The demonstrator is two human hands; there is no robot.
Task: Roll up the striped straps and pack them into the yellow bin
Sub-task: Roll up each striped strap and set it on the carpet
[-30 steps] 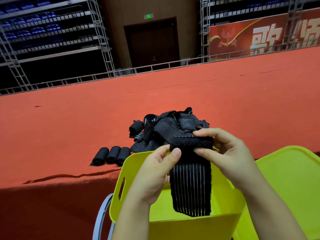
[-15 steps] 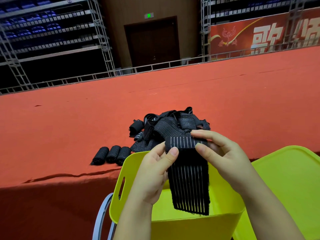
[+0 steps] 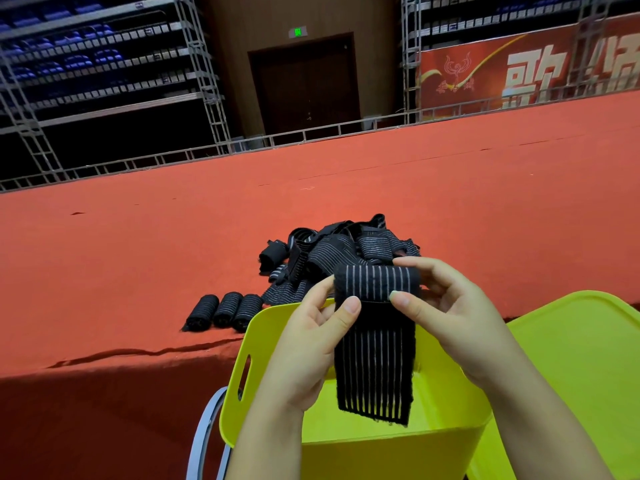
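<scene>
Grip: my left hand (image 3: 311,337) and right hand (image 3: 446,313) both pinch the rolled top of one striped strap (image 3: 375,344), thumbs in front, fingers curled behind. Its loose tail hangs down over the open yellow bin (image 3: 381,452). Beyond, on the red tabletop (image 3: 138,258): a tangled pile of straps (image 3: 332,251); three finished rolls (image 3: 221,311) side by side, just left of the bin.

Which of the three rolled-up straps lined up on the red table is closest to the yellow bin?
The rightmost roll: it sits right by the yellow bin's back rim; the other two lie farther left.
</scene>
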